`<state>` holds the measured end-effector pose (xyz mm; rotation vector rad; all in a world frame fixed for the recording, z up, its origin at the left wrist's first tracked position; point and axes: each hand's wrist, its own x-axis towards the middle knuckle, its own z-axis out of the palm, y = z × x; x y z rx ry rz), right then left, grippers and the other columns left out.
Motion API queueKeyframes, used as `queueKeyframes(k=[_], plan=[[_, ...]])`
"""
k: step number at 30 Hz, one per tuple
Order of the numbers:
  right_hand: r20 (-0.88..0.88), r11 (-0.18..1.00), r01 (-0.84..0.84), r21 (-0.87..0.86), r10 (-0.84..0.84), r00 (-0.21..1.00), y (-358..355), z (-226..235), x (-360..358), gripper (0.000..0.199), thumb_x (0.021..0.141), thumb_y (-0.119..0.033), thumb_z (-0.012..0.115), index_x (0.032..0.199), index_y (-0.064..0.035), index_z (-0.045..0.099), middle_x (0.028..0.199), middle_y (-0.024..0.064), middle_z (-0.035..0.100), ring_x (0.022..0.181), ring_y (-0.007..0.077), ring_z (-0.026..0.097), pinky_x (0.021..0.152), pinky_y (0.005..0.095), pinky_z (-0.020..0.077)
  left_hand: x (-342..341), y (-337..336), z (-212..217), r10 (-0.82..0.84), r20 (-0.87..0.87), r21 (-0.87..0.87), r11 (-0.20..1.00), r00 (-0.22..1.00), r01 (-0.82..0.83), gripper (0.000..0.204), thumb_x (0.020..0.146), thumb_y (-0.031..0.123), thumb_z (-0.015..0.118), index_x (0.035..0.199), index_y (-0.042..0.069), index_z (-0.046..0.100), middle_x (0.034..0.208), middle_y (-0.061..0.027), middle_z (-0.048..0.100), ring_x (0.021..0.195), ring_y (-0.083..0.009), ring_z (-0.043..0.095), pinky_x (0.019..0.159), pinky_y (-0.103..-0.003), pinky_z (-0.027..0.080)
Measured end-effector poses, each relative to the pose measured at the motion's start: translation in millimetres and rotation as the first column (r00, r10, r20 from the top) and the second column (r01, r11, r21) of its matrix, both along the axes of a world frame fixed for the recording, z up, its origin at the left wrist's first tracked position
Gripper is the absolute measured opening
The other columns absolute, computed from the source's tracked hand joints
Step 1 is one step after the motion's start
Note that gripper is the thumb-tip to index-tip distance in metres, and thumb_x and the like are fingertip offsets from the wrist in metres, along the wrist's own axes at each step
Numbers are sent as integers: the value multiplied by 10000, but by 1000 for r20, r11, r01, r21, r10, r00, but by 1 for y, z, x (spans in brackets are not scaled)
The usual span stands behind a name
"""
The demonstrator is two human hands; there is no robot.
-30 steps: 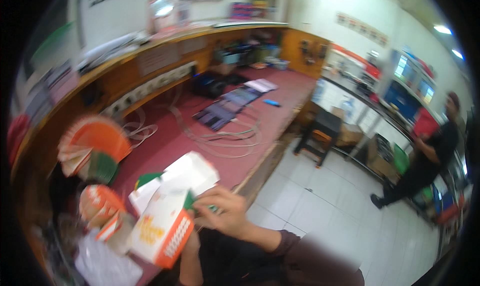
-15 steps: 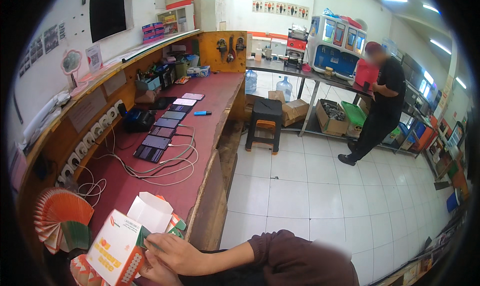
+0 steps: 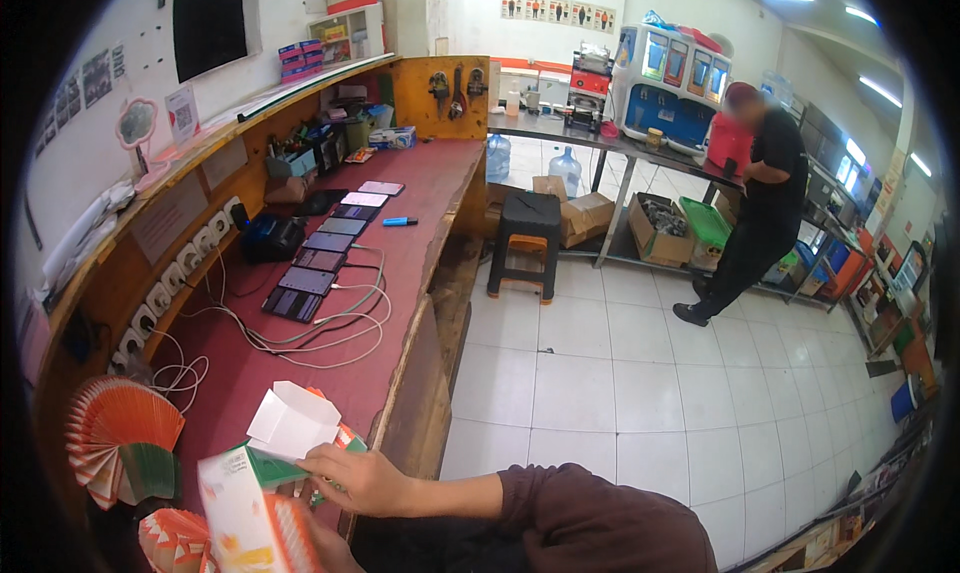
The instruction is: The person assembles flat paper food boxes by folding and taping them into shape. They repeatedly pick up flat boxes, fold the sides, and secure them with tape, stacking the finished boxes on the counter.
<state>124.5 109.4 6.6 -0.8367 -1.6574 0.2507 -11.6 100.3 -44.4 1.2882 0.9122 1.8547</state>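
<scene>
I hold a small carton box, white with orange and green print, at the lower left over the near end of the red counter. Its white top flap stands open. My right hand, reaching in on a dark sleeve from the lower right, grips the box's green edge just under the flap. Only part of my left hand shows beneath the box, supporting it from below.
Fanned stacks of flat orange cartons lie left of the box. A row of phones with white cables runs along the counter, beside a blue marker. A black stool stands on the tiled floor. Another person stands at a metal table.
The view has swung away from the counter's near end toward the room. The box sits lower in view, with my right hand still on it. The other person has walked to the far table.
</scene>
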Motion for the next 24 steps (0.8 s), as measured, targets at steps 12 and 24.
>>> queueKeyframes(k=[12, 24], plan=[[-237, 955, -205, -216, 153, 959, 9, 4, 0, 191, 825, 1, 574, 1014, -5, 601, 905, 129, 618, 784, 252, 624, 671, 317, 495, 7, 3, 5, 547, -524, 369, 837, 653, -404, 239, 796, 21, 651, 1015, -40, 579, 918, -132, 629, 801, -233, 609, 680, -330, 496], [-399, 936, -319, -150, 238, 885, -18, 19, -2, 98, 791, 3, 618, 888, 10, 608, 916, 88, 539, 795, 166, 573, 679, 273, 486, 20, -26, 39, 108, -263, -16, 993, 959, -116, 227, 920, 94, 503, 956, -95, 623, 877, -88, 625, 809, -152, 593, 721, -260, 476]])
